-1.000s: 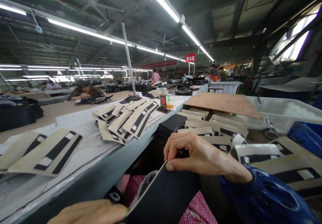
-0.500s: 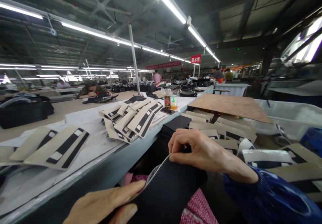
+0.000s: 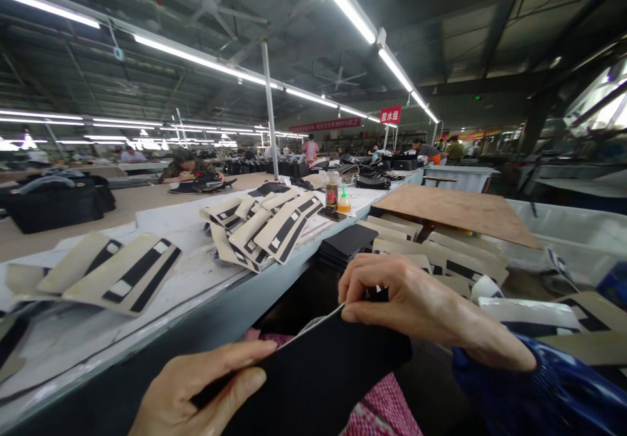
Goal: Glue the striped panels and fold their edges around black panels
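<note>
A flat black panel with a pale top edge (image 3: 323, 377) is held up in front of me, over a red checked cloth (image 3: 382, 406) at my lap. My left hand (image 3: 196, 384) pinches its left end between thumb and fingers. With curled fingers, my right hand (image 3: 386, 289) grips the upper edge farther right. The panel's far face is turned away from me. Just beyond my right hand lies a stack of black panels (image 3: 350, 240). Beige panels with black strips (image 3: 289, 224) are piled on the white table.
More beige panels (image 3: 134, 276) lie on the table (image 3: 196, 305) at left. A glue bottle with a green tip (image 3: 344, 201) stands by a jar (image 3: 332, 194) and a phone (image 3: 332, 214). On the right are a wooden board (image 3: 455, 211) and a white bin (image 3: 578, 227). A co-worker (image 3: 189, 168) sits across.
My left hand has opened its thumb slightly and shifted along the panel's edge. The panel's edge looks straighter and less steep. The whole view has turned a little to the left.
</note>
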`<state>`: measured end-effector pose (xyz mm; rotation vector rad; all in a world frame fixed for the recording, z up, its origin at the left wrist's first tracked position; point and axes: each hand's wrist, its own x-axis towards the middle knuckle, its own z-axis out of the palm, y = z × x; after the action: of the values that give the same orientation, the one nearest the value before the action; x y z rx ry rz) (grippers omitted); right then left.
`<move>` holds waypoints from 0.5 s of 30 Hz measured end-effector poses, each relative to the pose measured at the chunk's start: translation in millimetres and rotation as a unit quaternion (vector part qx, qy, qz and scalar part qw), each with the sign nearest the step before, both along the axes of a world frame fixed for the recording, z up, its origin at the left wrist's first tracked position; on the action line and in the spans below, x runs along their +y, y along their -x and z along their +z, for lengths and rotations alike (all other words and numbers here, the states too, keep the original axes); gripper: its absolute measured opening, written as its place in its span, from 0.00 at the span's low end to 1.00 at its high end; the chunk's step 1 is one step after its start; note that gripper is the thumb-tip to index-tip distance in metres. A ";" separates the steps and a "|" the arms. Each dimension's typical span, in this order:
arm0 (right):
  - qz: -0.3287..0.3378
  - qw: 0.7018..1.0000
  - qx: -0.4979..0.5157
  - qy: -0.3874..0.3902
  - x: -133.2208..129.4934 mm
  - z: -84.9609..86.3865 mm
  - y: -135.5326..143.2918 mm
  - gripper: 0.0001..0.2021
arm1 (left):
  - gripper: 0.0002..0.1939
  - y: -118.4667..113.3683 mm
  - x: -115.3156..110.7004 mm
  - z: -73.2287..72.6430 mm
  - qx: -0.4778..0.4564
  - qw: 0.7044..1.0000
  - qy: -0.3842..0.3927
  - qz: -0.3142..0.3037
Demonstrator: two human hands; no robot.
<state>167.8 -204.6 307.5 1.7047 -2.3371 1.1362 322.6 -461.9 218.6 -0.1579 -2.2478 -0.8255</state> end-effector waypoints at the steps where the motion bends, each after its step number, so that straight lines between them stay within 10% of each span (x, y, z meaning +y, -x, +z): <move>1: -0.012 1.000 0.012 -0.004 -0.4 -6.2 0.1 0.08 | 0.09 1.0 0.7 -1.3 -0.028 0.999 -0.011 -0.019; 6: -0.028 0.999 -0.030 -0.028 1.9 -42.8 1.0 0.09 | 0.11 13.2 2.5 -17.7 -0.148 0.984 -0.069 -0.074; 11: 0.030 0.997 -0.054 -0.053 5.9 -60.5 6.2 0.06 | 0.11 21.7 1.8 -36.6 -0.125 0.991 -0.043 -0.026; 15: -0.058 0.998 -0.019 -0.027 -0.4 -65.4 9.3 0.05 | 0.10 27.4 10.9 -29.2 -0.056 0.998 -0.031 0.004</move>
<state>158.5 -205.0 242.1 1.5542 -2.4751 1.1052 295.2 -450.9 189.4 -0.0756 -2.3221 -0.9180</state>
